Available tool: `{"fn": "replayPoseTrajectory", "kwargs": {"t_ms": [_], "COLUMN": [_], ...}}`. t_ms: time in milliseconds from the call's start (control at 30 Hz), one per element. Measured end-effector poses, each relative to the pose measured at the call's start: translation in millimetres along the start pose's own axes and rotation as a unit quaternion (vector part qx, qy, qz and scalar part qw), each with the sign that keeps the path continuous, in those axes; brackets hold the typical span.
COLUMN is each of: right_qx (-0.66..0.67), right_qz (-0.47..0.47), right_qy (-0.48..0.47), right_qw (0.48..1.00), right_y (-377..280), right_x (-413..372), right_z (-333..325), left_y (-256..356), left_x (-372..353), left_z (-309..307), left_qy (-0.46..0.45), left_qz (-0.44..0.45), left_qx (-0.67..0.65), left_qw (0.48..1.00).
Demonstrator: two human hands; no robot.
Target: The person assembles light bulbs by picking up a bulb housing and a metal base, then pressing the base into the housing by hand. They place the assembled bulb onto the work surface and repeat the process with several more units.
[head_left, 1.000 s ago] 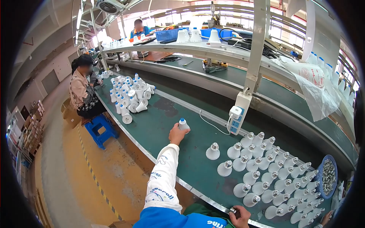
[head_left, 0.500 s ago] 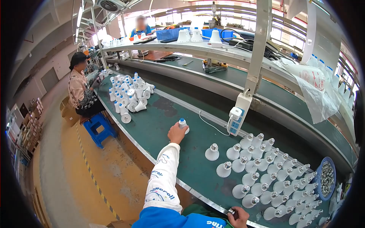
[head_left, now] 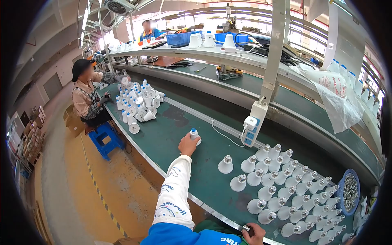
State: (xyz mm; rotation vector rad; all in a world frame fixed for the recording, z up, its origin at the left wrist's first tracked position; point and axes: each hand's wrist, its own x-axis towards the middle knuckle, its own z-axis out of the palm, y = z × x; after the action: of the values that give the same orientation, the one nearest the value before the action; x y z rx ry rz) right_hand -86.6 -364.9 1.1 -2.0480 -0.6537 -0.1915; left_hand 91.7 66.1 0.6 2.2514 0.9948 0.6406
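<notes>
My left hand [head_left: 188, 145] reaches out over the green bench [head_left: 171, 134] and is wrapped round a white lamp housing [head_left: 195, 137] with a blue top, standing upright. Near the front edge my right hand [head_left: 254, 234] holds a small silver metal cap [head_left: 246, 228] between thumb and fingers. To the right of my left hand stands a white housing with a silver cap [head_left: 225, 165], and beyond it several rows of such capped housings [head_left: 281, 194]. A heap of blue-topped housings [head_left: 139, 102] lies further up the bench.
A blue basket [head_left: 342, 192] of metal caps stands at the right end. A power strip [head_left: 256, 122] hangs on the post, its white cable on the bench. A co-worker [head_left: 85, 96] sits by the heap at the left; another person [head_left: 149, 32] is behind the upper shelf.
The co-worker at the left has stretched an arm over the heap, holding a housing. The view has shifted slightly; my two hands keep their holds.
</notes>
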Motion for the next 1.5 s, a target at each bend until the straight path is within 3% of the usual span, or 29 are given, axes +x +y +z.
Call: {"fn": "replayPoseTrajectory", "kwargs": {"t_ms": [233, 300, 500, 700, 800, 1500], "right_qx": [0.018, -0.004, -0.005, -0.010, 0.032, 0.003], "right_qz": [-0.003, -0.051, 0.030, -0.021, -0.024, -0.002], "right_qy": [0.009, 0.033, -0.002, 0.010, 0.020, -0.012], "right_qw": [1.000, 0.998, 1.000, 1.000, 0.999, 1.000], "right_y": [-0.3, 2.7, 2.2, -0.1, -2.3, 0.0], "right_x": [1.6, 2.0, -2.4, 1.3, 3.6, 0.6], "right_z": [0.6, 2.3, 1.5, -0.2, 0.0, -1.6], "left_y": [1.2, 0.5, -2.6, -0.1, 0.0, -0.3], "left_x": [-1.7, -1.0, 0.3, -1.1, -1.4, -1.6], "left_z": [0.3, 1.5, 3.8, 1.2, 1.3, 0.8], "left_qy": [0.000, 0.002, 0.011, -0.003, 0.000, -0.005], "left_qz": [-0.005, -0.002, -0.003, 0.001, -0.002, -0.002], "left_qx": [-0.004, 0.000, -0.001, 0.002, 0.000, 0.000], "left_qw": [1.000, 1.000, 1.000, 1.000, 1.000, 1.000]}}
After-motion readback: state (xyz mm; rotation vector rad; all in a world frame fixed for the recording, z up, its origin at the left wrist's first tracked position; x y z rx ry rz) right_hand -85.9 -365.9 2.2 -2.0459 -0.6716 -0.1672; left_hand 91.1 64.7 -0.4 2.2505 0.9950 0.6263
